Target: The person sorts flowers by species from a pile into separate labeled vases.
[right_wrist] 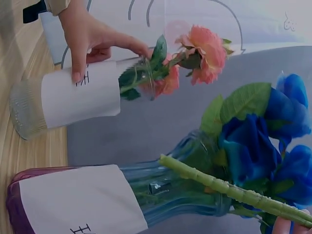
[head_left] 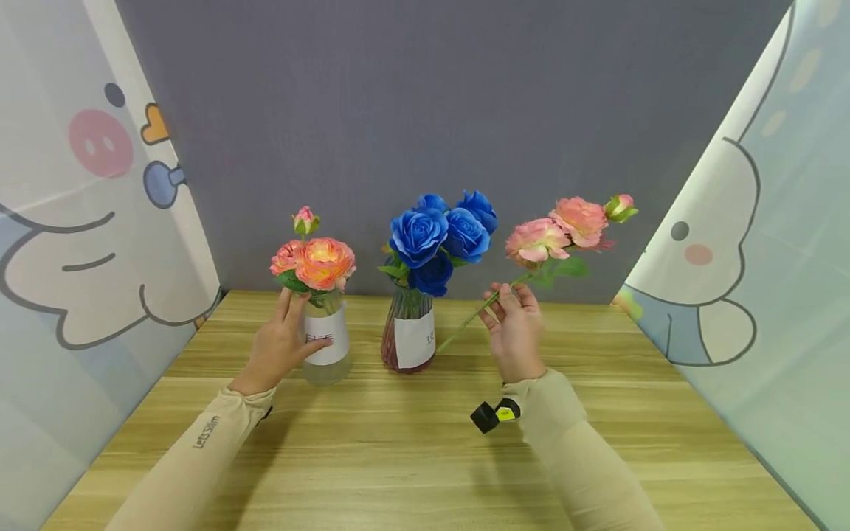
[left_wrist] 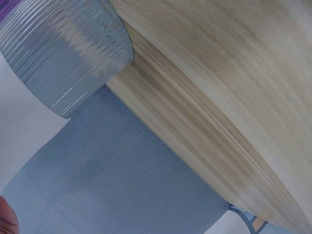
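On the left, my left hand (head_left: 279,345) holds a clear glass vase (head_left: 327,372) near its neck, the thumb lying across the white paper label (head_left: 335,332). Orange-pink flowers (head_left: 325,262) and a bud stand in that vase. My right hand (head_left: 516,338) pinches the green stem (head_left: 468,321) of a pink artificial flower (head_left: 536,242), which is tilted with its blooms to the upper right. In the right wrist view, the cut stem end (right_wrist: 170,163) crosses in front of a second vase (right_wrist: 170,195). The left wrist view shows ribbed glass (left_wrist: 73,53) and little of the hand.
Between my hands stands the ribbed glass vase (head_left: 389,346), reddish at its base, holding several blue roses (head_left: 420,234) and bearing a paper label (head_left: 413,343). Behind the wooden table (head_left: 398,457) rises a grey panel (head_left: 458,96). Cartoon-printed curtains (head_left: 60,221) flank both sides.
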Action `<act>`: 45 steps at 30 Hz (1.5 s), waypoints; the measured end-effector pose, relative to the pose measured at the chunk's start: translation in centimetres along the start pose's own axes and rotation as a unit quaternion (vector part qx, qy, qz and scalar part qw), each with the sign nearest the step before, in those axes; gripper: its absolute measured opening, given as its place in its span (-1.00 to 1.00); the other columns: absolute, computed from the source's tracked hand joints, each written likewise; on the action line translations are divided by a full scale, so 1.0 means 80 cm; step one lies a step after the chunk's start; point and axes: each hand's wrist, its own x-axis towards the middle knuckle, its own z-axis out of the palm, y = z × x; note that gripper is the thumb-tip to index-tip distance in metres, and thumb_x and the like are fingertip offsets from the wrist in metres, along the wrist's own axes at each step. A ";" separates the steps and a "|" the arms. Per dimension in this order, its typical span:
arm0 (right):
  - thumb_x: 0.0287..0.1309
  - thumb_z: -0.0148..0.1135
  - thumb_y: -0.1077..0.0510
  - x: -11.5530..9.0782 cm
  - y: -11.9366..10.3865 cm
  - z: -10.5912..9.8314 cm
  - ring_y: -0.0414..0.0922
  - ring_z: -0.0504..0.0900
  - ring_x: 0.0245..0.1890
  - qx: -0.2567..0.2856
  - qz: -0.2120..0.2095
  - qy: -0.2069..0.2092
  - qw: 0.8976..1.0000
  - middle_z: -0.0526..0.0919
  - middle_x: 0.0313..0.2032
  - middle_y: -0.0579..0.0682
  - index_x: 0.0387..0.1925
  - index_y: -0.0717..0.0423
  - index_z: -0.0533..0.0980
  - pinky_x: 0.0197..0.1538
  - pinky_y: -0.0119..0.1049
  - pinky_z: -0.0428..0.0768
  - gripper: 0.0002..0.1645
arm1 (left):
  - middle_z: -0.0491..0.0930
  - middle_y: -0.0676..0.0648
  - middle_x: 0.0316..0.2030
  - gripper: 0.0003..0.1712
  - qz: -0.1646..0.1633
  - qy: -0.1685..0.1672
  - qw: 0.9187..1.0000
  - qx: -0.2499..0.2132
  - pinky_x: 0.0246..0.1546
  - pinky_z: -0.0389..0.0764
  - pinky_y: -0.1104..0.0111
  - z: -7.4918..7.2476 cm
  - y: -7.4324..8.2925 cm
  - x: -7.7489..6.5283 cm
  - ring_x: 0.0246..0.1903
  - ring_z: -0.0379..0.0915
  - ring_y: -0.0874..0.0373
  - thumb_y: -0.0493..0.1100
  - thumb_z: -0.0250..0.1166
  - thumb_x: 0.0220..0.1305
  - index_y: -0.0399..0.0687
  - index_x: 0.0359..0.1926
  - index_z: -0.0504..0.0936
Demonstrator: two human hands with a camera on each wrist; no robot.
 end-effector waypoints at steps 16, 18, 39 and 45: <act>0.31 0.00 0.43 -0.009 0.041 0.018 -0.17 0.65 -0.52 0.037 -0.098 -0.050 0.993 0.68 -0.49 -0.01 -0.39 0.06 0.51 -0.48 -0.35 0.61 -0.72 | 0.13 -0.37 0.32 0.45 -0.006 -0.005 1.000 -0.003 -0.70 0.49 0.08 0.002 0.001 -0.002 -0.59 0.43 -0.09 -0.11 0.72 -0.53 -0.14 0.44 0.07; 0.29 0.02 0.43 -0.012 0.045 0.021 -0.18 0.65 -0.51 0.023 -0.098 -0.065 0.993 0.68 -0.48 -0.02 -0.39 0.04 0.53 -0.47 -0.35 0.61 -0.72 | 0.13 -0.37 0.32 0.44 -0.008 -0.008 1.000 -0.001 -0.71 0.49 0.09 0.002 0.001 -0.002 -0.60 0.42 -0.08 -0.11 0.71 -0.52 -0.13 0.44 0.07; 0.27 0.02 0.49 -0.052 0.090 0.072 -0.19 0.66 -0.44 -0.002 -0.089 -0.127 0.988 0.68 -0.47 -0.07 -0.13 0.40 0.52 -0.39 -0.36 0.63 -0.81 | 0.08 -0.37 0.37 0.51 0.009 -0.005 1.000 0.003 -0.74 0.48 0.14 0.000 0.001 0.005 -0.68 0.33 0.00 -0.13 0.72 -0.54 -0.16 0.48 -0.01; 0.26 0.03 0.49 -0.057 0.096 0.094 -0.21 0.66 -0.46 -0.005 -0.088 -0.140 0.986 0.68 -0.49 -0.11 -0.10 0.52 0.47 -0.43 -0.43 0.59 -0.80 | 0.06 -0.36 0.39 0.52 0.005 0.001 1.000 0.004 -0.73 0.50 0.13 0.000 -0.001 0.003 -0.67 0.39 -0.04 -0.14 0.72 -0.54 -0.14 0.48 -0.01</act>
